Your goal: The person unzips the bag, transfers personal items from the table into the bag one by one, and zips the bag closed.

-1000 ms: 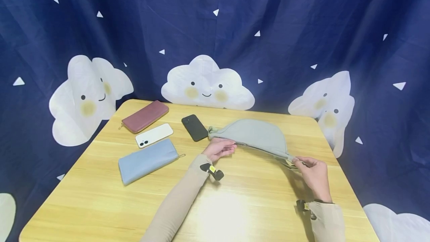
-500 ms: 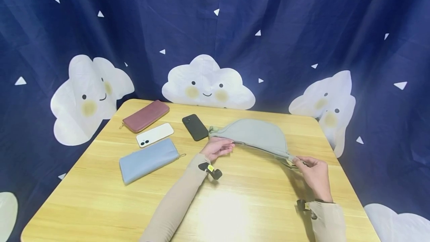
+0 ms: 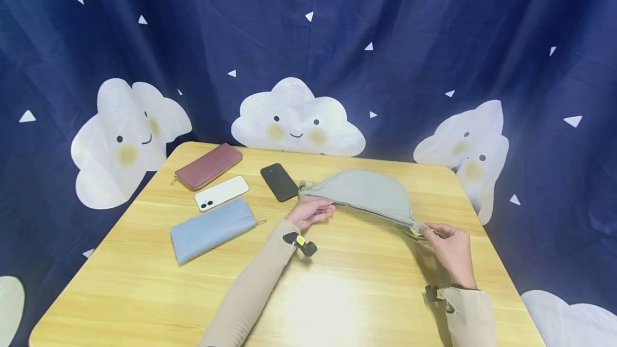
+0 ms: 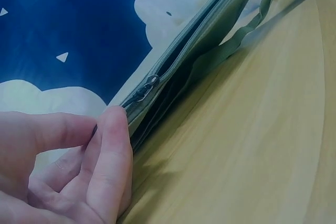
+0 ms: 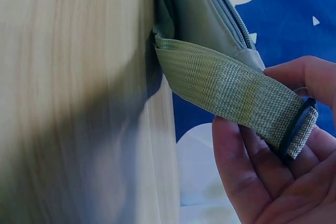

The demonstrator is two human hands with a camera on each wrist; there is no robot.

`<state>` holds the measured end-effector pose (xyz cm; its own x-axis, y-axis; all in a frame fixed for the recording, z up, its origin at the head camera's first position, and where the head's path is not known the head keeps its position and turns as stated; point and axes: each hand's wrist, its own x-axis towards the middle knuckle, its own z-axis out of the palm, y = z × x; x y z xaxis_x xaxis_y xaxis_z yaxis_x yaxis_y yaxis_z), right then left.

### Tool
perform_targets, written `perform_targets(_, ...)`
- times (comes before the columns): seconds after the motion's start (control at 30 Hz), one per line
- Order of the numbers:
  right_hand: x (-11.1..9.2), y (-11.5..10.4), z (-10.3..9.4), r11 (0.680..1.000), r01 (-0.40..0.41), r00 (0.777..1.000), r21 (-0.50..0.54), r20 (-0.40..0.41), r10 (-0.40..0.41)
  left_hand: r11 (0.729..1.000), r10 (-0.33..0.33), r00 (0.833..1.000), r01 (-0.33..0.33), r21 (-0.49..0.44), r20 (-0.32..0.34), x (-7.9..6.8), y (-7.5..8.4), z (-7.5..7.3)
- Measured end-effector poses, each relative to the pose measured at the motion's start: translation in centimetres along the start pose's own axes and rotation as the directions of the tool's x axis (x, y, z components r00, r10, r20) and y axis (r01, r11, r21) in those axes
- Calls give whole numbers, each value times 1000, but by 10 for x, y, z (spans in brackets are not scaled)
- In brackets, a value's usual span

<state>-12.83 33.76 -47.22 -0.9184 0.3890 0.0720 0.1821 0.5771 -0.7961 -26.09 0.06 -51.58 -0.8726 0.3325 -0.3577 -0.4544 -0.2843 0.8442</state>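
Observation:
A grey-green waist bag (image 3: 366,191) stands at the right of the table, its zipped edge facing me. My left hand (image 3: 310,212) is at the bag's left part, thumb and finger pinching the dark zipper pull (image 4: 137,96). In the left wrist view the zipper's two tooth rows (image 4: 197,30) stand apart from the slider toward the bag's far end. My right hand (image 3: 450,248) grips the bag's right end, where the webbing strap (image 5: 226,87) joins it. That strap loops over the fingers in the right wrist view, with a black buckle edge (image 5: 299,127) near the palm.
A black phone (image 3: 279,182) lies just left of the bag. Farther left are a dark red wallet (image 3: 209,166), a white phone (image 3: 222,194) and a light blue wallet (image 3: 213,231). A blue cloud-print curtain (image 3: 308,47) hangs behind the wooden table (image 3: 366,293).
My left hand has slid slightly left along the bag's zipped edge, drawing the zipper pull with it. The right hand stays at the bag's right end.

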Motion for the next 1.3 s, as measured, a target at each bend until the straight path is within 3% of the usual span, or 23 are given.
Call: perform_targets(1.3, -1, -1, -4, 1000, -11, 1000, 10, -5, 11, 1000, 20, 999, -20, 9, -45, -4, 8, -16)
